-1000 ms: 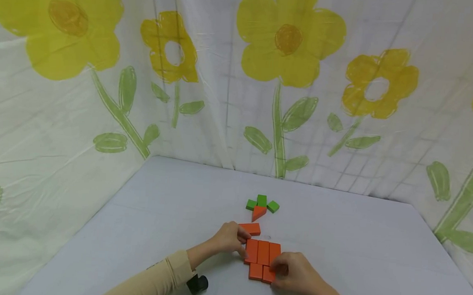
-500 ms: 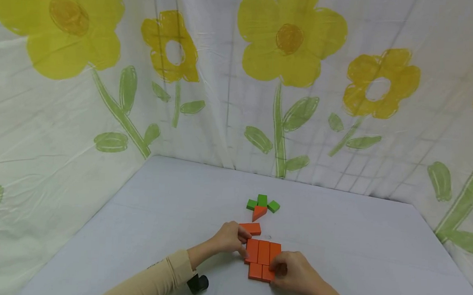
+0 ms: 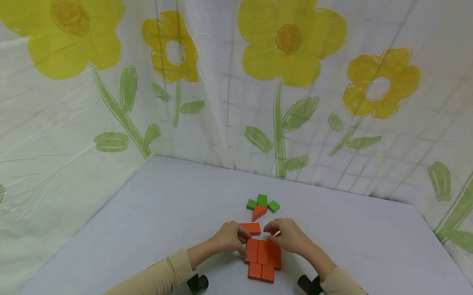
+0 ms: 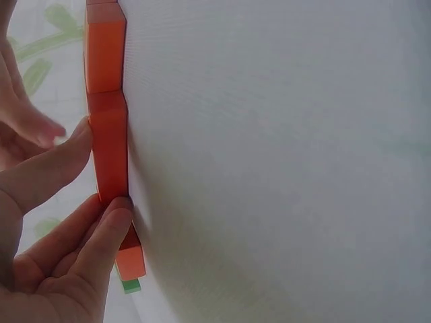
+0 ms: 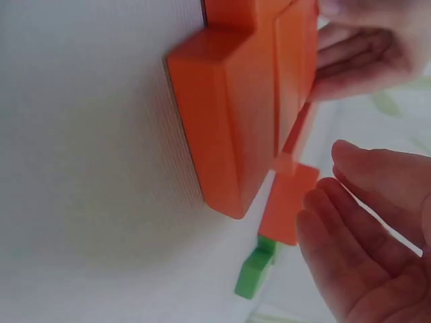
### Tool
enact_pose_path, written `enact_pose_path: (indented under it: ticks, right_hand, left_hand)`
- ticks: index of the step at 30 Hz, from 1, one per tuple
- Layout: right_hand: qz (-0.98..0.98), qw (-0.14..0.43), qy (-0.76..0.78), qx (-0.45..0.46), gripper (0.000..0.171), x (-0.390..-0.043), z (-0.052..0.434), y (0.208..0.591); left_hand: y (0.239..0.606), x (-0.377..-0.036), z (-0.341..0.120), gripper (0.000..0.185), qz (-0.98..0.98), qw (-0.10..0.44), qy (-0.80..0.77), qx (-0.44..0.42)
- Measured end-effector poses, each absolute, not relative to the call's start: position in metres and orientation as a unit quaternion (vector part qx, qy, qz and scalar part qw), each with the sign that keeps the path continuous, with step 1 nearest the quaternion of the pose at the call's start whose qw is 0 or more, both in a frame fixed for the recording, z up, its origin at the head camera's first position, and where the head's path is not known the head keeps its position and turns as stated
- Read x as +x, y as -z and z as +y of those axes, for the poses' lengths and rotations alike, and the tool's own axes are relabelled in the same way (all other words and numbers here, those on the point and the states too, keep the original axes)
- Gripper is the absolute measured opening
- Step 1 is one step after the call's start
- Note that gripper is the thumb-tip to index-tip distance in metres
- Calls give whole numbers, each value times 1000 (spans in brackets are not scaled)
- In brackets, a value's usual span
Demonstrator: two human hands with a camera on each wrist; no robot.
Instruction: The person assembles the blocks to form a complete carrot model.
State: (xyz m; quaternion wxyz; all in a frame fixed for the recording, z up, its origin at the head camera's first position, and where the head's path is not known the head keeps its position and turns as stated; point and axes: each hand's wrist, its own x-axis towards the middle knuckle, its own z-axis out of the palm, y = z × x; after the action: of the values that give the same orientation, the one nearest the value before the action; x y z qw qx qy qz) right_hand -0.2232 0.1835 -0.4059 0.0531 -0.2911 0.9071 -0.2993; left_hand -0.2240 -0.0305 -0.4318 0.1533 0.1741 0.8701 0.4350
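On the pale grey counter [image 3: 170,215] lies a flat patch of orange rectangular wooden blocks [image 3: 262,259]: three stand side by side in a row, and two shorter ones sit against their near edge. The left hand [image 3: 229,238] rests at the left side of this patch, its fingertips [image 4: 111,215] pressed against the edge of the leftmost block, with the thumb lying along the same edge. It also touches a single orange wooden block [image 3: 251,228] that lies crosswise just beyond the far left corner of the patch.

The right hand [image 3: 287,235] hovers over the far right corner of the patch, just right of the crosswise block. Its fingers [image 5: 350,252] are loosely spread and only slightly bent, and hold nothing; whether they touch a block cannot be told.

Farther off, an orange wedge-shaped block [image 3: 258,212] lies near the crosswise block, and three small green wooden blocks [image 3: 262,203] are fanned out just past its far end. A hanging white sheet printed with yellow flowers [image 3: 288,39] closes in the counter on the far side and on both sides.
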Motion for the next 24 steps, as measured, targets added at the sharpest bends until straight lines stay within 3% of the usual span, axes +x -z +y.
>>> enact_pose_path:
  ticks: [12, 24]
  right_hand:
    - [906, 68, 296, -294, 30, -260, 160, 423]
    - [916, 64, 295, -265, 27, -262, 159, 427]
  left_hand:
    - [435, -226, -32, 37, 868, 138, -435, 197]
    - [435, -227, -33, 37, 866, 149, -439, 190]
